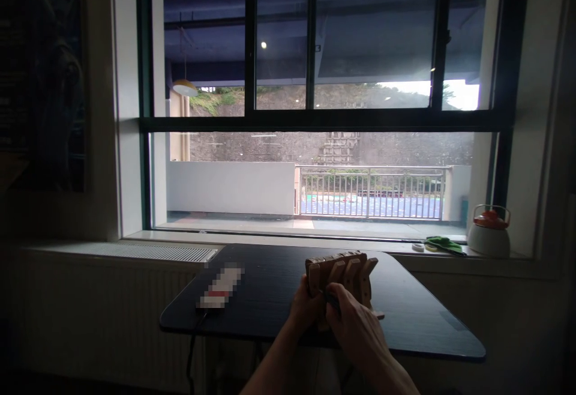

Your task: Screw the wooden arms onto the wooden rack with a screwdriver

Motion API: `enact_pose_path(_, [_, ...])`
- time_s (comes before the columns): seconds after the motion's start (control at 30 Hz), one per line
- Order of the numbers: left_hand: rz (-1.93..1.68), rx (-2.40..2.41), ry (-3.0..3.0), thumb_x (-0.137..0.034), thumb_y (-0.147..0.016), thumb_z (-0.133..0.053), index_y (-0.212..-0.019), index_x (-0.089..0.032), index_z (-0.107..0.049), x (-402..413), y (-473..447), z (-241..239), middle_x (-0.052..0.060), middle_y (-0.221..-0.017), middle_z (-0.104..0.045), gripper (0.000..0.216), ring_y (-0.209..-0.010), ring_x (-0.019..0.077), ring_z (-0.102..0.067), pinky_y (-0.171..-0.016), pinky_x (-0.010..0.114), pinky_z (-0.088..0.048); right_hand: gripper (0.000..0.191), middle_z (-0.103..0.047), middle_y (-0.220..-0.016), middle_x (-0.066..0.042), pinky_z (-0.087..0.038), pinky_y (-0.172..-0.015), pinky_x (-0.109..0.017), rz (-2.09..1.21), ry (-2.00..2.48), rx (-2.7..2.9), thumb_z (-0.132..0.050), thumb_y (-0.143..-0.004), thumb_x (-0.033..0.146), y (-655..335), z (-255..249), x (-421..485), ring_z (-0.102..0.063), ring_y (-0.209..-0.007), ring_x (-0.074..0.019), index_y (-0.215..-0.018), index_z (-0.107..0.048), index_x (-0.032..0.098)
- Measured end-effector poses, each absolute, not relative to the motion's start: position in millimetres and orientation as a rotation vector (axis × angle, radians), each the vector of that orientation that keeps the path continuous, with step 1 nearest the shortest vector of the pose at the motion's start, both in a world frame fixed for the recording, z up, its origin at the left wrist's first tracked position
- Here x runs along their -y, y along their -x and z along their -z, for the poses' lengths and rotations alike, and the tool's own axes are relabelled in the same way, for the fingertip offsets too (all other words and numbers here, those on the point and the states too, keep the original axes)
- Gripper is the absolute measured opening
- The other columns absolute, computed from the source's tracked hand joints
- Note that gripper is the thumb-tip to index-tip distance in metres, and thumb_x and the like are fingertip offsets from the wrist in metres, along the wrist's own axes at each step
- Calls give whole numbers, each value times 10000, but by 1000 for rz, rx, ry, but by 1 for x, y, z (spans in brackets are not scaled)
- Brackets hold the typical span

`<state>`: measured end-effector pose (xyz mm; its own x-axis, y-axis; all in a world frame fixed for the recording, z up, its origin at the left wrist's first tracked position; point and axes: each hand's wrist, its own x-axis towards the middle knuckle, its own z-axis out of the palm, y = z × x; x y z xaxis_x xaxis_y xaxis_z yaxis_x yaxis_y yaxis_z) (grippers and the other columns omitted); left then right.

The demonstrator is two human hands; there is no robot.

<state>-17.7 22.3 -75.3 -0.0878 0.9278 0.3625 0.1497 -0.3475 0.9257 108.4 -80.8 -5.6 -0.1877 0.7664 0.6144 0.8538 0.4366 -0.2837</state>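
Note:
A brown wooden piece with several angled slats is held up over the near part of the dark table. My left hand is closed around its left side. My right hand is closed on a small dark-handled tool, brought up against the front of the wooden piece near my left fingers. The tool's tip is hidden, and the dim light leaves its exact kind unclear. A short wooden end sticks out to the right, just beyond my right hand.
The dark table has rounded corners. A blurred-out flat object with a black cable lies on its left. A white kettle with an orange lid and a green cloth sit on the windowsill. A radiator stands left.

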Motion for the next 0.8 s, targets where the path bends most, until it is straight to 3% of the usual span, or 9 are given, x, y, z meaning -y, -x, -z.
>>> enact_pose_path(0.1, [-1510, -1171, -1551, -254, -717, -632, -935, -169, -565, -23, 18, 75, -19, -733, -611, 243, -687, 130, -538, -657, 220, -435, 156, -690, -964, -18, -402, -610, -272, 243, 1281, 2037, -411, -906, 187, -105, 4, 81, -680, -784, -187, -1007, -524, 224])
enact_pose_path(0.33, [-1497, -1147, -1432, -250, -634, -715, -914, -174, -582, -18, 18, 69, -11, -727, -618, 319, -720, 157, -556, -662, 232, -448, 163, -699, -704, 14, -384, -553, -268, 244, 1370, 1910, -414, -950, 328, -114, 14, 76, -691, -689, -205, -930, -551, 241])
enact_pose_path(0.43, [-1507, -1167, -1466, -262, -660, -693, -919, -177, -583, -20, 18, 71, -9, -724, -615, 294, -711, 157, -557, -663, 237, -450, 156, -707, -770, 11, -406, -569, -270, 248, 1352, 1921, -406, -943, 303, -114, 13, 76, -690, -716, -201, -920, -548, 242])
enact_pose_path(0.57, [-1519, -1186, -1505, -280, -696, -663, -923, -180, -577, -25, 17, 77, -13, -714, -613, 263, -680, 143, -548, -659, 238, -446, 192, -693, -968, -15, -444, -622, -267, 288, 1216, 1990, -432, -889, 202, -108, 7, 79, -682, -793, -181, -1051, -529, 236])
enact_pose_path(0.8, [-1537, -1111, -1455, -259, -649, -708, -910, -171, -595, -22, 18, 74, -10, -730, -624, 298, -694, 148, -557, -655, 235, -451, 141, -712, -832, 1, -442, -583, -269, 282, 1269, 1965, -419, -931, 277, -110, 9, 77, -692, -726, -196, -972, -548, 237])
